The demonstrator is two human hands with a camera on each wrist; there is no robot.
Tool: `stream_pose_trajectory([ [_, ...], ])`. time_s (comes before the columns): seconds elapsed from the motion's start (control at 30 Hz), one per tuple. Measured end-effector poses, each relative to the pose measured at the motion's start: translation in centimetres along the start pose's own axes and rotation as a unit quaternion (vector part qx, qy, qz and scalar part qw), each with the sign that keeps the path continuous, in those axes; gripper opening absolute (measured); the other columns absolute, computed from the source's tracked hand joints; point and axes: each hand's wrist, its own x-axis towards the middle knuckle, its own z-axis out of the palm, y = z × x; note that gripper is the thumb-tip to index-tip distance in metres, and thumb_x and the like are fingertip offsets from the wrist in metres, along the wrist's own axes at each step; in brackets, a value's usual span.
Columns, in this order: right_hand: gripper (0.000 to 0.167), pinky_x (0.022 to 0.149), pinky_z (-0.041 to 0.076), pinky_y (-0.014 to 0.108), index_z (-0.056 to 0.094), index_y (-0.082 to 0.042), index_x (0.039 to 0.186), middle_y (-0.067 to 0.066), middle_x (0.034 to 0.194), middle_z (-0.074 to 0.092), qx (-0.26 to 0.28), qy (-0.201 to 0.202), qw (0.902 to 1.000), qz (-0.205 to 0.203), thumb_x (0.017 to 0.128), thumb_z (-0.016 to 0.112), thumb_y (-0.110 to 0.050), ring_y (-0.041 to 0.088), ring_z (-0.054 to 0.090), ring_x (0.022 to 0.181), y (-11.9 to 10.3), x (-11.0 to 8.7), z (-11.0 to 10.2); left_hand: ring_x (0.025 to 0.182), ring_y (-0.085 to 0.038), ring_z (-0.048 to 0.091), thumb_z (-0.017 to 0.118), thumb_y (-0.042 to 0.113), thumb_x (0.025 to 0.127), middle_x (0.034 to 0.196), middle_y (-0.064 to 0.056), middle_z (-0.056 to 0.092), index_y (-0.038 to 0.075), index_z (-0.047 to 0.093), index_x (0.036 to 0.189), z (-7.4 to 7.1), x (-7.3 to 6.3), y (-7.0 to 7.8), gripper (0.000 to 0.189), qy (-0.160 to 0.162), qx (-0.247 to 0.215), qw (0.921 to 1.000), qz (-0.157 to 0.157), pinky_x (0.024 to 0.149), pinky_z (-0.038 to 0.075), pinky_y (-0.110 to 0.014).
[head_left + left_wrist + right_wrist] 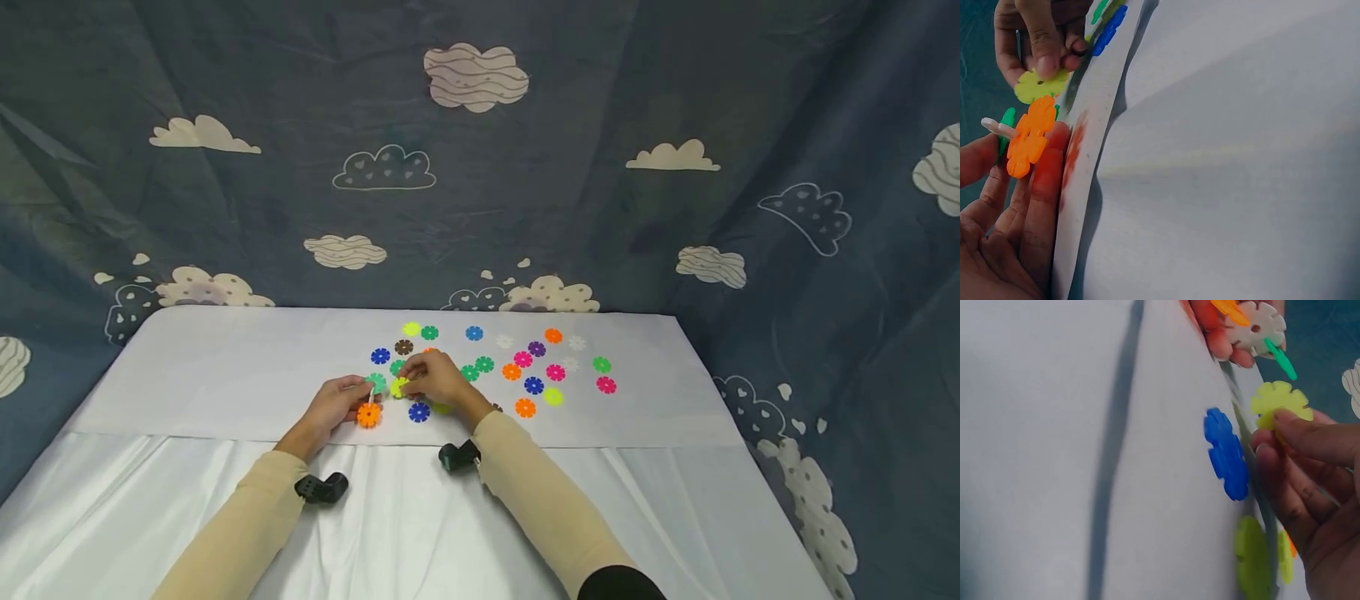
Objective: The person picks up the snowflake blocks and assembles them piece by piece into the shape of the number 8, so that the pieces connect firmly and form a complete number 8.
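Note:
My left hand [335,406] holds a small joined piece of notched plastic snowflake discs. In it an orange disc [1032,147] and a green disc [1282,359] stand crosswise to a white disc [1271,326]. Between thumb and fingers, my right hand [435,377] pinches a loose yellow snowflake disc [1272,397], close beside the joined piece. In the right wrist view, the yellow disc and the green one are apart. A blue disc [1225,456] lies on the white table near my right hand, with a yellow-green disc [1252,556] below it.
Several loose discs in many colours lie scattered over the white table [225,375], mostly behind and right of my hands, such as a pink disc [606,385]. A dark cloud-patterned curtain [480,208] hangs behind. Dark wrist cameras [322,489] sit on both wrists.

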Motion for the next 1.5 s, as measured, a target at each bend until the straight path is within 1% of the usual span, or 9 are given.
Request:
stream_pose_trajectory([
  [0.1,0.009,0.061,0.056,0.025,0.070,0.000,0.093,0.008,0.081,0.066,0.035,0.017,0.9992,-0.012,0.084,0.071,0.003,0.014,0.064,0.064,0.0,0.2,-0.4,0.079,-0.007,0.062,0.053,0.026,0.100,0.112,-0.012,0.069,-0.001,0.053,0.125,-0.1,0.2,0.2,0.036,0.003,0.000,1.0000,0.003,0.068,0.051,-0.019],
  [0.27,0.006,0.061,0.056,0.025,0.069,-0.001,0.091,0.008,0.085,0.065,0.068,0.039,0.9969,-0.002,0.086,0.068,0.003,0.014,0.064,0.066,-0.1,0.4,-0.3,0.078,-0.006,0.061,0.053,0.024,0.101,0.107,-0.010,0.070,-0.003,0.051,0.127,-0.1,0.2,0.0,0.038,-0.001,-0.008,0.9999,0.008,0.067,0.051,-0.019],
  [0.43,0.007,0.061,0.056,0.024,0.069,-0.002,0.091,0.007,0.085,0.066,0.066,0.051,0.9965,0.008,0.085,0.069,0.002,0.014,0.064,0.067,-0.3,0.5,-0.1,0.076,-0.005,0.062,0.052,0.022,0.101,0.103,-0.008,0.072,-0.003,0.050,0.129,-0.1,0.1,-0.2,0.038,-0.004,-0.015,0.9998,0.010,0.065,0.051,-0.019],
  [0.77,0.006,0.064,0.056,0.023,0.071,-0.001,0.088,0.008,0.086,0.068,0.063,0.060,0.9960,-0.021,0.084,0.070,0.003,0.013,0.064,0.068,-0.7,0.7,0.1,0.075,-0.005,0.064,0.052,0.022,0.101,0.101,-0.007,0.072,-0.003,0.051,0.126,-0.2,0.0,0.2,0.035,-0.005,-0.010,0.9998,0.017,0.065,0.051,-0.019],
  [1.0,0.006,0.061,0.054,0.022,0.072,-0.003,0.088,0.006,0.082,0.068,0.046,0.072,0.9962,-0.018,0.083,0.071,0.002,0.012,0.063,0.064,-0.7,0.6,0.3,0.076,-0.005,0.063,0.051,0.021,0.101,0.105,-0.010,0.072,-0.005,0.051,0.128,-0.1,-0.2,0.1,0.037,-0.005,-0.023,0.9997,0.009,0.066,0.053,-0.019],
  [1.13,0.006,0.060,0.055,0.024,0.072,-0.001,0.088,0.008,0.081,0.069,0.072,0.075,0.9944,-0.019,0.083,0.071,0.002,0.014,0.064,0.064,-0.4,0.6,0.4,0.076,-0.005,0.062,0.052,0.022,0.101,0.105,-0.010,0.071,-0.005,0.051,0.128,-0.1,-0.1,-0.2,0.038,-0.003,-0.025,0.9996,0.013,0.066,0.053,-0.020],
  [1.27,0.007,0.061,0.056,0.025,0.071,0.001,0.089,0.009,0.082,0.069,0.101,0.074,0.9920,-0.017,0.082,0.072,0.003,0.014,0.065,0.064,-0.1,0.8,0.5,0.075,-0.006,0.063,0.055,0.024,0.099,0.102,-0.010,0.072,-0.006,0.054,0.124,-0.1,-0.3,-0.1,0.038,-0.010,-0.032,0.9991,0.025,0.066,0.054,-0.020],
  [1.33,0.007,0.062,0.056,0.026,0.072,0.001,0.089,0.009,0.081,0.069,0.106,0.073,0.9917,-0.014,0.082,0.072,0.004,0.014,0.065,0.064,-0.1,0.8,0.5,0.075,-0.007,0.063,0.056,0.025,0.099,0.100,-0.010,0.072,-0.006,0.054,0.123,-0.2,-0.5,-0.1,0.039,-0.013,-0.035,0.9989,0.029,0.067,0.053,-0.020],
  [1.5,0.008,0.063,0.057,0.027,0.072,0.002,0.089,0.010,0.082,0.070,0.118,0.064,0.9908,-0.017,0.082,0.071,0.005,0.018,0.066,0.066,-0.3,0.7,0.6,0.076,-0.006,0.064,0.053,0.021,0.100,0.102,-0.009,0.072,-0.005,0.053,0.126,0.0,-0.2,-0.2,0.037,-0.003,-0.028,0.9995,0.016,0.067,0.052,-0.019],
])
